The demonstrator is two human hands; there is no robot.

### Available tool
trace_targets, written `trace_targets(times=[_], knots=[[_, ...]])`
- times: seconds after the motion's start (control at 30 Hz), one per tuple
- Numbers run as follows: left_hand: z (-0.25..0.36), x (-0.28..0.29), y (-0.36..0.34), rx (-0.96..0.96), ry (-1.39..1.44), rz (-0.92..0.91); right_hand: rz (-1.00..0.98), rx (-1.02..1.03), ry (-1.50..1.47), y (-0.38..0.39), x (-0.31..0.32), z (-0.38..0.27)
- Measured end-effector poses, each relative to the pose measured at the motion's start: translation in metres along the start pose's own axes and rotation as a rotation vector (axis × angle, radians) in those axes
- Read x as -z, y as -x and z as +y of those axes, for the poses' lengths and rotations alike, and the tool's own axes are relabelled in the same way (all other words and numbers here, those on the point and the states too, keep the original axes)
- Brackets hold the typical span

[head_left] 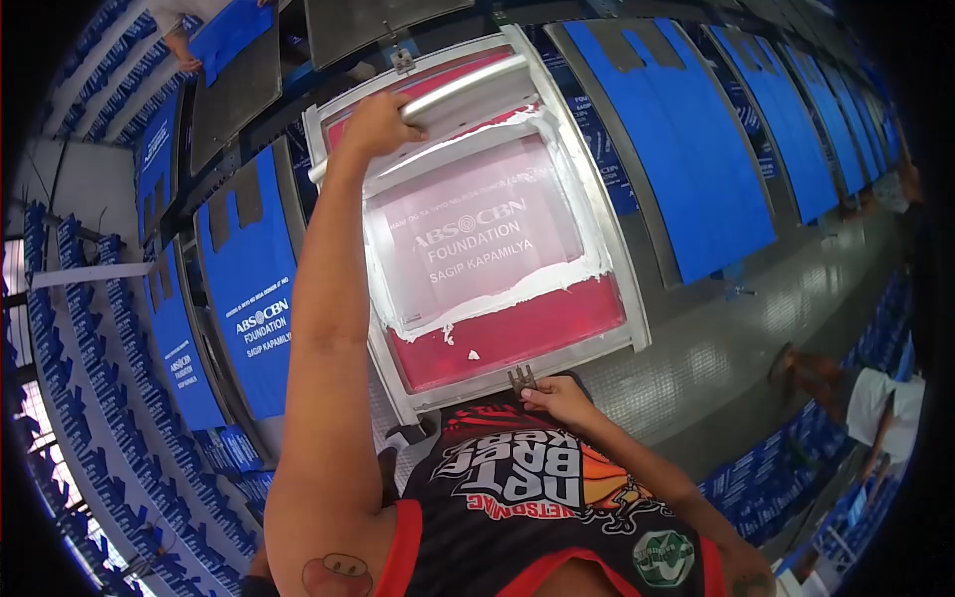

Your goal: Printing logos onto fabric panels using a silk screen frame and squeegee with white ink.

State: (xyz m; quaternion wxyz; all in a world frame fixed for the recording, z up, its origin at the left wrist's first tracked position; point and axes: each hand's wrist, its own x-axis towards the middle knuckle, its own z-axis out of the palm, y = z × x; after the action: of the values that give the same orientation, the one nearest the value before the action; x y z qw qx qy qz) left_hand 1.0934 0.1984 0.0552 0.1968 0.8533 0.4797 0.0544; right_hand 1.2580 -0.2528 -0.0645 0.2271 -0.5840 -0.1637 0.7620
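Note:
My left hand grips a long metal squeegee across the upper part of a screen-printing frame. The screen is red, with a pale lettered stencil panel in the middle and thick white ink smeared around it. Below the frame's bottom bar, close to my body, my right hand pinches a small dull metal clamp, thumb on top.
Boards with blue printed sheets flank the frame along both rows. Hanging racks of blue pieces line the left. Another person's hand holds blue material at upper left; another person stands at the right.

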Motion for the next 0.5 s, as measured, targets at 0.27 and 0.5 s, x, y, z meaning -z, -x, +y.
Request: trace_targets(times=[0.27,0.5], knots=[[0.018,-0.024,0.018,0.132,-0.160,0.009,0.109,0.131,0.332,0.025,-0.012,-0.027],[0.003,-0.019,0.006,0.060,-0.161,-0.005,0.063,0.167,0.239,0.051,-0.019,-0.041]])
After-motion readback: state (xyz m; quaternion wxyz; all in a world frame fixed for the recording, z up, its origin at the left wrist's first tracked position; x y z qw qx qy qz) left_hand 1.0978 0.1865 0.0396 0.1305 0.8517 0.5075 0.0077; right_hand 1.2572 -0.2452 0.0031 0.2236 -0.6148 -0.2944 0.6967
